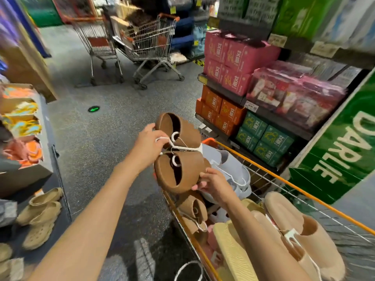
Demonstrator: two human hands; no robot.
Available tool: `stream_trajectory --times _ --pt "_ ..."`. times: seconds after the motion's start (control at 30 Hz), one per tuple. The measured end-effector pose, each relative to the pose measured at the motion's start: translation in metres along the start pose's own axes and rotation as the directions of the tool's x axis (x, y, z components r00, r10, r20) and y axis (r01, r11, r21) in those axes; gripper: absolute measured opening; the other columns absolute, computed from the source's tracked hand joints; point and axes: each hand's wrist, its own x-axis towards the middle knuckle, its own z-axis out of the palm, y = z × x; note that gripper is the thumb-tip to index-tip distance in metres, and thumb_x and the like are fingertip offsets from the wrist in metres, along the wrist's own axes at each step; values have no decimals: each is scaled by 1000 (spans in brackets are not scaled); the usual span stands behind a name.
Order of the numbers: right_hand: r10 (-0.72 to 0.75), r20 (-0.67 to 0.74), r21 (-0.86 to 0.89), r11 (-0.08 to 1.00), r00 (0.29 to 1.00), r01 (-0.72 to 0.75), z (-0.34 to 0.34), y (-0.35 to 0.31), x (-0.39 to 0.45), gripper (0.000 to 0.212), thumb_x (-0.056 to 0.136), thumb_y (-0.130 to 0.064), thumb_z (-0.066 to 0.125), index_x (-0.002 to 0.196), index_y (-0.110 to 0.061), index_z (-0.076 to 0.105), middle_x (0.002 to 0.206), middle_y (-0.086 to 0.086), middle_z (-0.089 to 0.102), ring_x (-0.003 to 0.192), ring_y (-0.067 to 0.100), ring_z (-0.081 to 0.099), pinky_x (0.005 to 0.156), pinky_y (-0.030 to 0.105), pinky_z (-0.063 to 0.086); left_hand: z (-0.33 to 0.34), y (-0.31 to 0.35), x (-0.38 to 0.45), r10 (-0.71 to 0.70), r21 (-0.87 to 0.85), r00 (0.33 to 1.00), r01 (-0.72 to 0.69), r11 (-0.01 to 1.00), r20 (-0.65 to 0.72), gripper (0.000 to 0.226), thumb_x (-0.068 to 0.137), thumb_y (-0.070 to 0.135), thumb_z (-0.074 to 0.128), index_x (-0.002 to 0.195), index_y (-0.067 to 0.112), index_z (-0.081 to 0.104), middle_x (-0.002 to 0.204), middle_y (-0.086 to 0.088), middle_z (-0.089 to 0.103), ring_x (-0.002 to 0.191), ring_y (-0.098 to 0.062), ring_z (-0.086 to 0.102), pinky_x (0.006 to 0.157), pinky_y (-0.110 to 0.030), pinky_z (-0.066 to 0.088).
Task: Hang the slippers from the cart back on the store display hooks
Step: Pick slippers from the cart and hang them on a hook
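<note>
A pair of brown slippers (178, 171) on a white plastic hanger (182, 148) is held up above the left rim of the cart (263, 169). My left hand (148, 147) pinches the hanger's hook at the left of the pair. My right hand (213, 183) grips the lower slipper's edge from the right. Inside the cart lie a grey pair (229, 167), another brown pair (194, 209), a yellow slipper (233, 250) and a beige pair (300, 230) on its own hanger.
Shelves of pink, orange and green boxes (239, 94) line the right. A low display with colourful slippers (22, 126) and tan clogs (40, 216) stands at the left. Two shopping carts (142, 43) are parked farther down the grey aisle floor.
</note>
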Motion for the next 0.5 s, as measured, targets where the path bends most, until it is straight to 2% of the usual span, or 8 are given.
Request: stream_trajectory --times 0.03,0.1,0.17,0.27,0.33,0.4,0.5 --pt "-2 33 -18 1000 999 3 6 -1 -5 7 91 -3 44 90 -9 46 71 14 57 58 20 65 63 27 52 -13 9 -10 33 33 999 -32 999 -17 16 89 11 57 89 12 73 125 -15 52 114 -33 51 98 -36 39" --pt "-35 79 -64 997 996 40 18 -6 -17 5 89 -5 47 89 -10 47 69 11 58 58 20 61 58 27 48 -39 26 -37 64 89 994 -56 994 -93 16 89 14 57 83 19 70 130 -12 51 116 -31 51 99 -41 40" --pt "-97 92 -79 991 991 105 32 -10 -30 1 90 -12 50 91 -12 49 73 7 57 56 17 58 53 27 44 -67 44 -68 95 162 980 -67 984 -174 15 90 16 56 84 16 70 138 -4 47 120 -25 49 100 -37 38" --pt "-206 117 -58 975 972 213 62 -24 -56 10 92 -14 47 95 -16 56 74 2 60 51 14 51 47 21 39 -108 67 -115 109 249 969 -52 967 -220 16 90 13 56 86 11 72 128 -2 53 117 -23 50 96 -32 37" --pt "-261 219 -46 960 940 277 87 -31 -81 16 91 -11 45 86 -15 60 67 2 56 46 13 46 42 18 34 -132 80 -149 86 291 973 -20 956 -214 16 90 13 57 87 11 73 107 1 56 110 -23 53 88 -28 38" --pt "-268 364 -14 956 892 293 109 -31 -106 21 89 -9 44 70 -14 51 52 -3 47 39 8 40 41 20 27 -153 90 -188 48 338 972 33 941 -229 16 90 14 57 90 10 73 97 2 58 107 -22 54 80 -24 34" --pt "-222 615 68 971 756 230 139 -14 -139 8 91 -14 46 83 -12 48 58 -3 45 43 5 39 39 19 29 -177 97 -249 -3 364 953 118 924 -302 16 89 13 57 88 9 73 100 -6 63 106 -23 54 80 -22 33"
